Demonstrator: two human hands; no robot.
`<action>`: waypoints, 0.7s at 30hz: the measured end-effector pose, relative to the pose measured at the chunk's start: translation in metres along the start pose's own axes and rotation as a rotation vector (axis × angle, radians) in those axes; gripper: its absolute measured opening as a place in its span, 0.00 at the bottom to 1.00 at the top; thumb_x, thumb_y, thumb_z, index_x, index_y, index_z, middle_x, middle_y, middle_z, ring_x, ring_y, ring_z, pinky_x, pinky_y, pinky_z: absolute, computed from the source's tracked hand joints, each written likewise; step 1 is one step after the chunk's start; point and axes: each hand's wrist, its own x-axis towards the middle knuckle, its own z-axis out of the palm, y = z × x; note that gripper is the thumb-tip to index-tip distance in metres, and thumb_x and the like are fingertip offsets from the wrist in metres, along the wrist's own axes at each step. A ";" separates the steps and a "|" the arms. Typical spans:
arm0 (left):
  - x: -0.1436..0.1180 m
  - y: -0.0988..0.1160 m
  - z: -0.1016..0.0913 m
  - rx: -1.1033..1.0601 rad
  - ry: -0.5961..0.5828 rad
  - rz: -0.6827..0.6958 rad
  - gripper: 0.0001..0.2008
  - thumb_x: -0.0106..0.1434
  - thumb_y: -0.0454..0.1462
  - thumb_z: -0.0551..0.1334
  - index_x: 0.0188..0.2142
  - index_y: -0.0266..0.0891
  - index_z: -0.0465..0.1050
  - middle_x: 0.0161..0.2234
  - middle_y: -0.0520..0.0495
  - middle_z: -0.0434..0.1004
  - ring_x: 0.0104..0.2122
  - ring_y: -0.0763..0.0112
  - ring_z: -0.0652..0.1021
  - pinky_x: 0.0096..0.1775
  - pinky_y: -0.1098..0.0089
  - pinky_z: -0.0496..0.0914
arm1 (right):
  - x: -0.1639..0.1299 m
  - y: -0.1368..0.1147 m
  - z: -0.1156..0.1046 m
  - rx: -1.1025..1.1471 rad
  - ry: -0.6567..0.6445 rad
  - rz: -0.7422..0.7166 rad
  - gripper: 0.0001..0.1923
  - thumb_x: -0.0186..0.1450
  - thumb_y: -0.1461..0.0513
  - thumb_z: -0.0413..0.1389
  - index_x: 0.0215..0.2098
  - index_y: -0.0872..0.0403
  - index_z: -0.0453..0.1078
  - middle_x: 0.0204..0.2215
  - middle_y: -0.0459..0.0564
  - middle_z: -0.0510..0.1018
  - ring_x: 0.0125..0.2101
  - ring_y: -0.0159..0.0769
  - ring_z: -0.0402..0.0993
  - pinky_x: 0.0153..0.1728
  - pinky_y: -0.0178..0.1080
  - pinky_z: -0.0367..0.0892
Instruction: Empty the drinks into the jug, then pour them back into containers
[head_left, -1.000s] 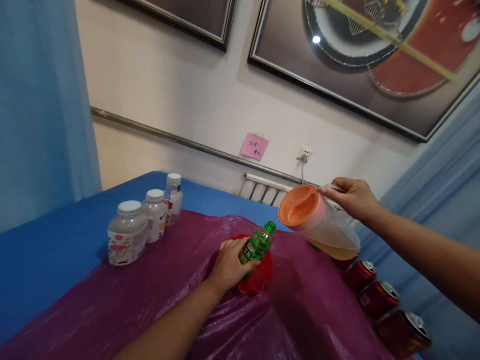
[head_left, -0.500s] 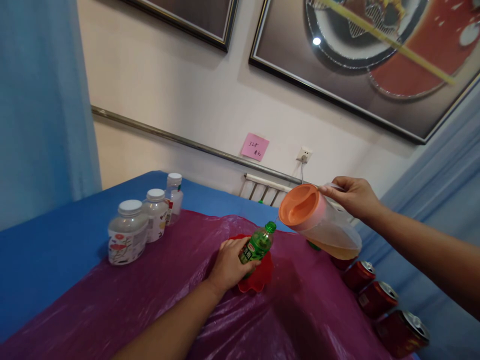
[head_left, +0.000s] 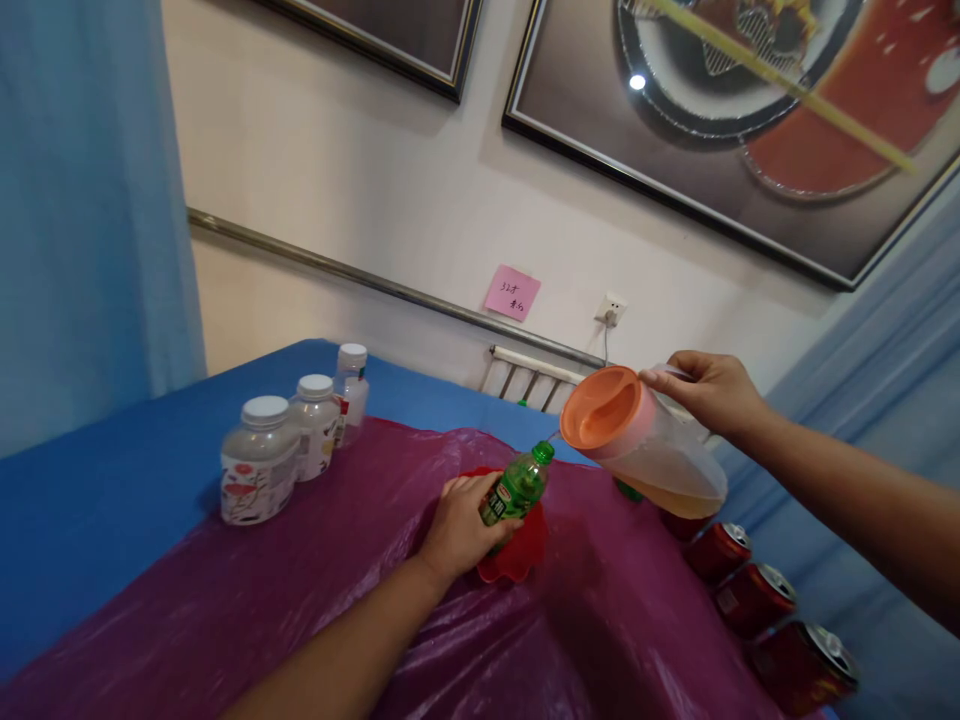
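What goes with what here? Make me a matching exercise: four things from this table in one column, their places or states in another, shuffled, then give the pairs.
Things:
1. small green plastic bottle
2. clear plastic pitcher with an orange lid
3. red drink cans
4. white-capped clear jars

Places or states:
A. lined up along the table's right edge
B. tilted, held by the right hand
C. gripped by the left hand over a red dish
D. standing on the blue cloth, far left

Pairs: 1-C, 2-B, 3-A, 4-D
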 end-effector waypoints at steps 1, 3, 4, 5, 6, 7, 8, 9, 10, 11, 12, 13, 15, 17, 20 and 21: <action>0.000 0.000 0.000 0.000 0.001 0.001 0.30 0.52 0.42 0.76 0.54 0.46 0.74 0.49 0.46 0.83 0.50 0.53 0.78 0.54 0.57 0.64 | 0.000 0.001 0.000 0.002 -0.002 -0.001 0.32 0.53 0.35 0.62 0.17 0.50 0.60 0.16 0.40 0.55 0.19 0.29 0.52 0.19 0.35 0.49; 0.000 0.000 0.000 -0.003 0.001 0.003 0.30 0.52 0.42 0.76 0.54 0.46 0.74 0.50 0.46 0.82 0.50 0.53 0.78 0.54 0.57 0.64 | 0.001 0.002 -0.001 -0.003 0.002 -0.005 0.31 0.53 0.35 0.62 0.18 0.50 0.61 0.16 0.40 0.56 0.19 0.29 0.52 0.19 0.35 0.50; 0.000 -0.001 0.000 -0.003 0.002 0.003 0.30 0.52 0.42 0.76 0.54 0.46 0.75 0.50 0.46 0.82 0.50 0.53 0.78 0.54 0.57 0.64 | 0.001 0.002 -0.001 -0.007 0.005 -0.007 0.31 0.53 0.35 0.62 0.18 0.50 0.61 0.16 0.40 0.57 0.19 0.29 0.52 0.19 0.36 0.50; 0.000 -0.001 0.000 -0.003 0.003 0.001 0.30 0.52 0.42 0.76 0.54 0.46 0.75 0.50 0.46 0.82 0.50 0.53 0.78 0.54 0.57 0.64 | 0.001 0.003 -0.001 -0.009 0.009 -0.009 0.31 0.53 0.35 0.62 0.18 0.50 0.62 0.16 0.40 0.57 0.19 0.29 0.52 0.19 0.36 0.50; 0.000 -0.001 0.000 -0.002 0.002 -0.001 0.30 0.52 0.42 0.76 0.54 0.46 0.75 0.49 0.46 0.82 0.50 0.53 0.78 0.54 0.57 0.64 | 0.001 0.003 -0.002 -0.011 0.010 -0.009 0.31 0.53 0.35 0.62 0.18 0.51 0.62 0.16 0.40 0.57 0.19 0.29 0.52 0.19 0.36 0.50; 0.000 0.000 0.000 -0.001 0.000 -0.003 0.30 0.52 0.43 0.76 0.54 0.46 0.75 0.49 0.46 0.83 0.50 0.53 0.78 0.54 0.57 0.64 | 0.001 0.003 -0.002 -0.013 0.011 -0.008 0.31 0.53 0.35 0.62 0.18 0.50 0.62 0.15 0.40 0.57 0.19 0.29 0.52 0.19 0.36 0.50; 0.000 0.000 0.000 -0.002 -0.004 -0.006 0.30 0.52 0.43 0.76 0.54 0.46 0.75 0.49 0.46 0.82 0.50 0.53 0.78 0.54 0.57 0.64 | 0.001 0.003 -0.003 -0.015 0.010 -0.008 0.31 0.53 0.34 0.62 0.18 0.50 0.62 0.15 0.40 0.57 0.19 0.29 0.52 0.19 0.36 0.50; 0.000 0.000 0.000 -0.003 -0.008 -0.009 0.29 0.52 0.43 0.75 0.54 0.46 0.74 0.49 0.46 0.82 0.50 0.53 0.78 0.54 0.57 0.64 | 0.001 0.003 -0.003 -0.017 0.008 -0.007 0.31 0.53 0.34 0.62 0.18 0.50 0.62 0.15 0.40 0.57 0.19 0.29 0.52 0.19 0.36 0.50; 0.000 0.000 0.000 -0.005 -0.011 -0.010 0.29 0.53 0.42 0.75 0.54 0.46 0.74 0.50 0.46 0.82 0.50 0.53 0.78 0.54 0.57 0.64 | 0.001 0.002 -0.003 -0.019 0.006 -0.006 0.32 0.53 0.34 0.62 0.18 0.50 0.62 0.15 0.40 0.57 0.19 0.29 0.52 0.19 0.36 0.50; 0.000 0.001 -0.001 -0.007 -0.012 -0.011 0.29 0.53 0.42 0.75 0.54 0.46 0.74 0.50 0.46 0.82 0.50 0.53 0.78 0.54 0.57 0.64 | 0.001 0.002 -0.004 -0.020 0.003 -0.005 0.32 0.53 0.34 0.62 0.18 0.50 0.61 0.15 0.40 0.56 0.19 0.29 0.51 0.19 0.36 0.49; 0.000 0.001 -0.001 -0.010 -0.012 -0.010 0.29 0.53 0.42 0.75 0.54 0.46 0.74 0.50 0.46 0.82 0.50 0.53 0.78 0.54 0.56 0.64 | 0.000 0.001 -0.004 -0.020 0.001 -0.003 0.32 0.53 0.34 0.62 0.18 0.50 0.61 0.15 0.40 0.56 0.19 0.29 0.51 0.19 0.36 0.49; 0.000 0.002 -0.001 -0.011 -0.012 -0.008 0.29 0.53 0.42 0.75 0.54 0.46 0.74 0.50 0.46 0.82 0.50 0.53 0.78 0.54 0.56 0.63 | 0.000 0.000 -0.004 -0.017 0.002 -0.002 0.32 0.53 0.34 0.62 0.18 0.50 0.61 0.15 0.40 0.56 0.19 0.29 0.51 0.19 0.36 0.49; 0.000 0.002 -0.001 -0.012 -0.012 -0.006 0.29 0.53 0.42 0.75 0.54 0.46 0.74 0.50 0.46 0.82 0.50 0.53 0.78 0.55 0.56 0.63 | -0.001 -0.002 -0.005 -0.008 0.005 0.001 0.33 0.53 0.34 0.62 0.17 0.50 0.61 0.15 0.40 0.56 0.19 0.29 0.52 0.19 0.36 0.49; 0.000 0.003 -0.002 -0.011 -0.010 -0.007 0.29 0.53 0.42 0.75 0.54 0.46 0.74 0.50 0.46 0.82 0.50 0.53 0.78 0.55 0.56 0.64 | -0.001 -0.004 -0.005 -0.004 0.013 -0.003 0.33 0.52 0.33 0.62 0.17 0.51 0.61 0.15 0.40 0.57 0.19 0.29 0.52 0.19 0.35 0.49; 0.000 0.002 -0.002 -0.010 -0.012 -0.003 0.28 0.53 0.42 0.75 0.54 0.47 0.74 0.49 0.47 0.82 0.50 0.53 0.78 0.54 0.56 0.64 | -0.001 -0.004 -0.006 -0.017 0.017 -0.017 0.34 0.52 0.32 0.62 0.17 0.51 0.61 0.15 0.40 0.57 0.19 0.29 0.51 0.19 0.35 0.49; 0.000 0.002 -0.002 -0.010 -0.014 0.000 0.28 0.53 0.42 0.75 0.54 0.46 0.74 0.49 0.47 0.82 0.50 0.53 0.78 0.54 0.57 0.64 | -0.001 -0.004 -0.007 -0.022 0.015 -0.018 0.34 0.52 0.32 0.61 0.18 0.51 0.61 0.15 0.40 0.57 0.19 0.29 0.51 0.19 0.35 0.49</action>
